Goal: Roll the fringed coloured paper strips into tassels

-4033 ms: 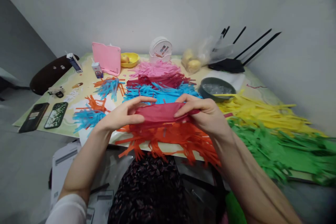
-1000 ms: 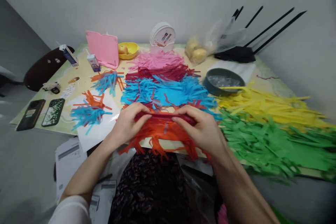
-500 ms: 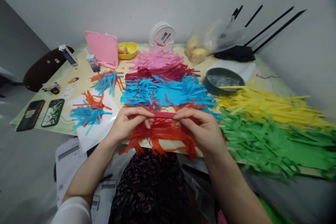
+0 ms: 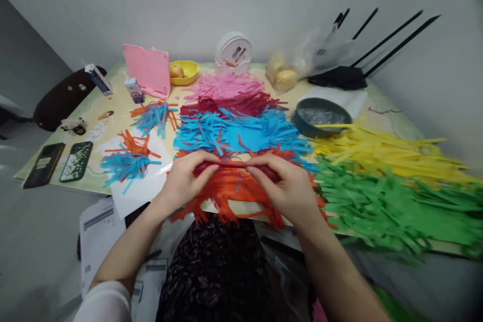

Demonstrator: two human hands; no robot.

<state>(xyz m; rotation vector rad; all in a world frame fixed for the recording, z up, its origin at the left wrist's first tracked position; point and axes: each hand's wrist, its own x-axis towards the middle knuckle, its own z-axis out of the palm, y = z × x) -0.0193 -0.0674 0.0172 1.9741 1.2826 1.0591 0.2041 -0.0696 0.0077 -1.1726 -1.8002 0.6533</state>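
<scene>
A dark red strip of fringed paper (image 4: 233, 164) is stretched level between my two hands, rolled or twisted narrow in the middle. My left hand (image 4: 190, 176) pinches its left part, thumb towards me. The right part is in the closed fingers of my right hand (image 4: 283, 181). Below and behind the strip lies orange fringed paper (image 4: 241, 188) at the table's near edge. Just beyond it is a blue fringed stack (image 4: 245, 136), then a crimson one (image 4: 234, 105) and a pink one (image 4: 226, 85). The ends of the held strip are hidden by my palms.
Yellow fringe (image 4: 388, 153) and green fringe (image 4: 385, 206) spread to the right, beside a dark bowl (image 4: 302, 123). Orange-blue tassels (image 4: 126, 161) lie left on white paper (image 4: 123, 206). Two phones (image 4: 44, 166), a pink tablet case (image 4: 147, 70) and a black router (image 4: 337, 78) also stand or lie here.
My fingers have curled further over the red strip, and its middle is narrower. Both hands stay at nearly the same spot above the orange paper.
</scene>
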